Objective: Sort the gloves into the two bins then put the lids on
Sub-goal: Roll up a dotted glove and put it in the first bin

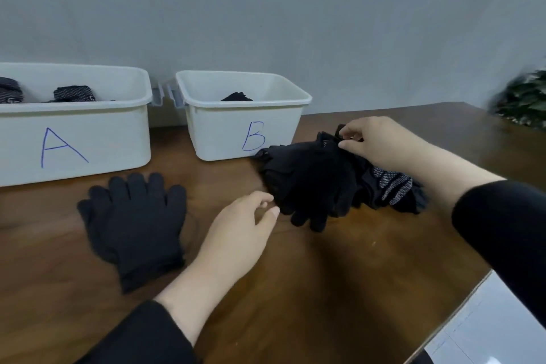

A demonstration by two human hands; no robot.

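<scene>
1. The pile of gloves (pixel 319 180) lies on the bench (pixel 295 275) beside the right bin (pixel 245 127); soft, light knit, best pinched at a cuff.
2. The right hand (pixel 375 142) pinches the pile's top; the left hand (pixel 239 233) hovers released, though its fingertips may touch.
3. The bins read "A" and "B"; the left bin (pixel 74 142) holds patterned gloves, I think.
4. A lone glove (pixel 136 227) lies flat.

Right hand (pixel 381 142) pinching glove pile (pixel 319 180), left hand (pixel 239 233) seemingly touching its edge, bins A (pixel 74 142), B (pixel 245 139) behind

One head-worn view looks forward and down, close over the table (pixel 295 289); its right edge seems blurred.
</scene>
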